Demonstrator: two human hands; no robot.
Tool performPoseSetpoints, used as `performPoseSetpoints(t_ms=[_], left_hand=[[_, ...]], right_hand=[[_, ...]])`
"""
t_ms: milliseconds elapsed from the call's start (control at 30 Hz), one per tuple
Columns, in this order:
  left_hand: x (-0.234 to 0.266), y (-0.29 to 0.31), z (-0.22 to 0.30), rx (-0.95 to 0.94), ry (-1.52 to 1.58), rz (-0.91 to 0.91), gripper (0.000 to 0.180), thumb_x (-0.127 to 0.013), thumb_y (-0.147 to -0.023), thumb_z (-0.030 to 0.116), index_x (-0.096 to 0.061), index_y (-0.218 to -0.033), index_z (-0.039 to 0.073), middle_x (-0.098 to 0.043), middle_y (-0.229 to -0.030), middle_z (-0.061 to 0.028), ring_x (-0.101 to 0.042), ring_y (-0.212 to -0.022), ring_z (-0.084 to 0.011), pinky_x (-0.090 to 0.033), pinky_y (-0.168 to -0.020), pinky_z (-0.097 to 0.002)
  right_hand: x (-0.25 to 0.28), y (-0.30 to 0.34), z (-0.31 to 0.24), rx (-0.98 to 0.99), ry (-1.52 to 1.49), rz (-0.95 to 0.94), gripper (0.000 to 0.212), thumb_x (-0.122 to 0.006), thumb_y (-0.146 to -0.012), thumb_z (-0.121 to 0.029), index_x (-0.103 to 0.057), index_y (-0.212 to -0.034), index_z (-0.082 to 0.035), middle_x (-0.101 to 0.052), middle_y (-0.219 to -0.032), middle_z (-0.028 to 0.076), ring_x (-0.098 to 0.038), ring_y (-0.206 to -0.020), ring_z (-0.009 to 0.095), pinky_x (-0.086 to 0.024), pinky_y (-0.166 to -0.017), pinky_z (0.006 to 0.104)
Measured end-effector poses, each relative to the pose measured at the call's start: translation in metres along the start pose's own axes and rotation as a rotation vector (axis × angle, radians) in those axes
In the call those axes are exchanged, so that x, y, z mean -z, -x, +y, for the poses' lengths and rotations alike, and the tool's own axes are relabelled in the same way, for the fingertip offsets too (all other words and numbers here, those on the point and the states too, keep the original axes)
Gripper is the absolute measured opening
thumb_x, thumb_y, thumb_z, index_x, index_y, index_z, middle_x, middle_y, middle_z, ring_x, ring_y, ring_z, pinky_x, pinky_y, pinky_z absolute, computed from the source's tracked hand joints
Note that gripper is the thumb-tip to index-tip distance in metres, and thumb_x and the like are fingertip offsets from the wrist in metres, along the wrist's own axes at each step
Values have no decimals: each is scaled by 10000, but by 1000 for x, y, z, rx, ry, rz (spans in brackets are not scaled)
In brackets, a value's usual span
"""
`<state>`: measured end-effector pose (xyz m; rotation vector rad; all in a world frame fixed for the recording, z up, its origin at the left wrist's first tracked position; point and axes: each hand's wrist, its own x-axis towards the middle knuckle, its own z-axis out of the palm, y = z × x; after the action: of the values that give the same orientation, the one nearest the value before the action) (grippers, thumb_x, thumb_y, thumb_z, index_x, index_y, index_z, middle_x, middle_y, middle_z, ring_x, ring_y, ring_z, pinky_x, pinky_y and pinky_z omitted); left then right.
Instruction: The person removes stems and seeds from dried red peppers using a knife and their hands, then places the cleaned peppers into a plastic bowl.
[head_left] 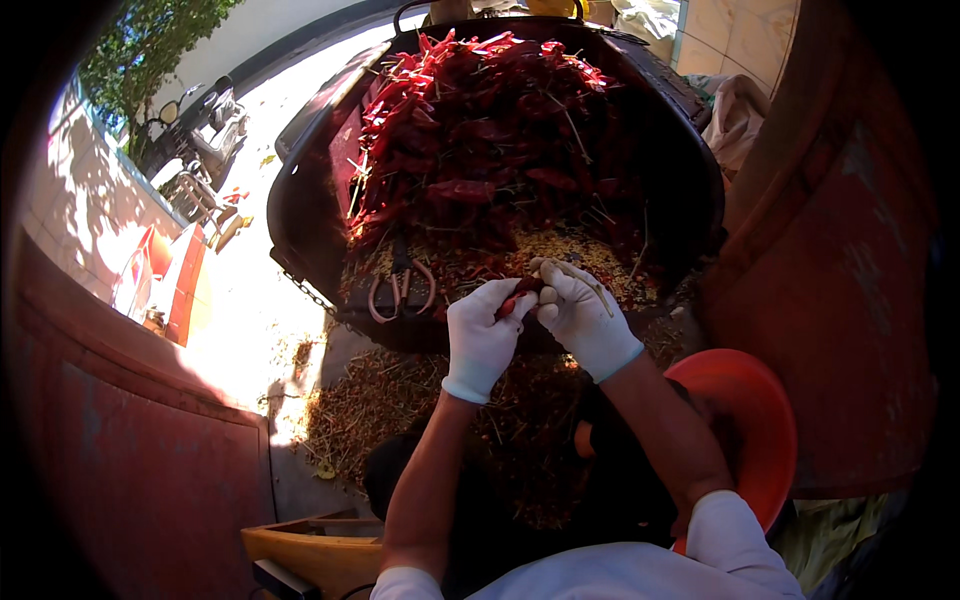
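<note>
Both my hands wear white gloves and meet over the near edge of a dark metal cart [300,215]. A dried red chili pepper [520,291] lies between them. My left hand [484,335] is closed around its left part, and my right hand [585,315] pinches its other end. A thin pale stem lies across the back of the right glove. Beyond my hands, a big heap of dried red chilies [490,130] fills the cart. Scissors with copper-coloured handles [402,285] rest left of my hands on the cart's near part, among loose yellow seeds [560,245].
Stems and chili scraps [365,400] litter the ground below the cart. An orange-red basin [765,430] stands at my right, a wooden stool or box [310,550] at lower left. Red doors [150,470] flank both sides. A parked motorbike [205,140] stands far left.
</note>
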<state>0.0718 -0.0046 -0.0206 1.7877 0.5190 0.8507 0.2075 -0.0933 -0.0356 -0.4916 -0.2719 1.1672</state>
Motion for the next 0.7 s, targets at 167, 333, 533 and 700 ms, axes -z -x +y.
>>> performPoseSetpoints(t_ms=[167,333,533,700], left_hand=[[9,9,27,262,595,56,252,-669,-961,194,-671,-1075,-31,-679,-832,-59,-552,-546,-57,-374,-389,-189],[25,0,23,245,669,50,346,-593,-1011,311,-644,-1159,2,-634,-836,-11,-504,-543,-44,-339,-383,-195],[34,5,18,395,731,70,412,-526,-1007,457,-595,-837,87,-586,-745,-28,-516,-544,-113,-345,-380,-215],[40,1,9,325,856,45,371,-523,-993,352,-530,-722,99,-657,-832,-83,-580,-601,-171,-406,-393,-244]], right_hand=[[3,-19,-47,242,29,240,165,-619,-1002,-191,-672,-1080,-56,-672,-940,5,-630,-745,66,-534,-635,226],[17,-13,-41,550,1609,248,276,-638,-900,-25,-681,-1173,-35,-723,-1024,92,-696,-954,208,-561,-832,336],[34,-40,-55,795,2256,696,287,-690,-861,-177,-680,-1145,-140,-651,-1169,84,-606,-1101,301,-499,-885,462],[43,-48,-63,389,2438,798,281,-728,-841,-232,-640,-1099,-160,-667,-1046,70,-634,-1047,284,-498,-854,478]])
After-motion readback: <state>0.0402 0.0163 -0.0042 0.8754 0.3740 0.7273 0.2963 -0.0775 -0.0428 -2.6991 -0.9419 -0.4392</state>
